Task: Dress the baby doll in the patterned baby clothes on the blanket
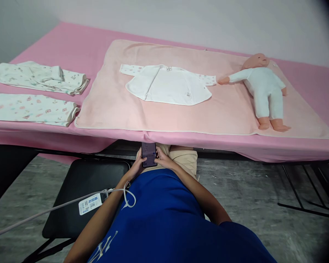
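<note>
A dark smartphone rests between my two hands, low in front of my lap at the table's near edge. My left hand grips its left side, thumb over the screen. On the other side my right hand holds the phone's right edge, thumb near the lower corner. Above on the table, a white baby shirt with printed sleeves lies spread flat on a peach mat. To its right a baby doll in a white bodysuit lies on its back, one hand near the shirt's sleeve.
Folded printed baby clothes and a second folded printed piece lie at the left on the pink tablecloth. A black chair stands to my left. A grey cable with a white tag runs past my left arm.
</note>
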`<action>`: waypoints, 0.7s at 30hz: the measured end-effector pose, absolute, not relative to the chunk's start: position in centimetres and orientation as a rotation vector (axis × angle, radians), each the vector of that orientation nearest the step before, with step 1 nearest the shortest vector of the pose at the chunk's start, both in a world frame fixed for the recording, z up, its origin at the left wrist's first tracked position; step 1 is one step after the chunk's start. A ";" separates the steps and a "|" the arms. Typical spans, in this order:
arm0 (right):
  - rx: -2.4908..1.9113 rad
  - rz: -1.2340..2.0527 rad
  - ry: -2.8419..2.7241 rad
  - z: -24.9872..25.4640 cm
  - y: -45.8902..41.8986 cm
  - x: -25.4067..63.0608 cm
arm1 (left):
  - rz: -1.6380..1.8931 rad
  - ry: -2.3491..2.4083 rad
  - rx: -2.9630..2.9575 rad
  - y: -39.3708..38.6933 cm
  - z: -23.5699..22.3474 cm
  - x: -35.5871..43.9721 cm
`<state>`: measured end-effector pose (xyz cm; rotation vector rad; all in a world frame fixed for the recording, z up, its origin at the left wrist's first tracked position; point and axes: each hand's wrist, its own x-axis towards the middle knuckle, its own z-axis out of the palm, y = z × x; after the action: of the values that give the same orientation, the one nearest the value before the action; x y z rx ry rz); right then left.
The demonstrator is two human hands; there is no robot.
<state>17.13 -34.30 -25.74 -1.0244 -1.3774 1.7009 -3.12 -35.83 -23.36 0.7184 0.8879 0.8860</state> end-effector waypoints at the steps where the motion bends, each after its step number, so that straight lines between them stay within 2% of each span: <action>1: -1.027 1.699 -1.377 -25.8 -34.3 17.1 | 0.881 0.887 0.720 -35.8 -23.3 -3.1; 21: -1.014 1.701 -1.381 -25.2 -34.3 17.2 | 0.876 0.916 0.739 -36.1 -21.6 -2.9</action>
<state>17.23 -34.31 -25.16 -1.0138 -1.3807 1.7013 -2.85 -36.05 -21.62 0.7393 0.9160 0.8761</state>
